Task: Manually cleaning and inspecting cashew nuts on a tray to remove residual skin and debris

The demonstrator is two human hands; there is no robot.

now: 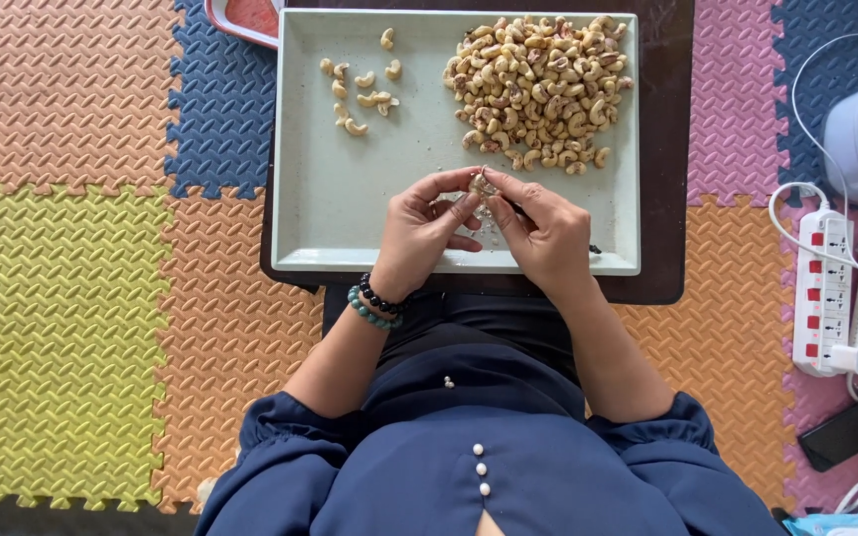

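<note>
My left hand [419, 230] and right hand [546, 236] pinch one cashew [482, 185] between fingertips, over the tray [350, 199] front edge, near side of the big cashew pile [540, 89].

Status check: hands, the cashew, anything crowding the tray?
Both hands, left hand and right hand, pinch one cashew above the tray. Big unpeeled pile far right, small peeled group far left. Nothing between.
</note>
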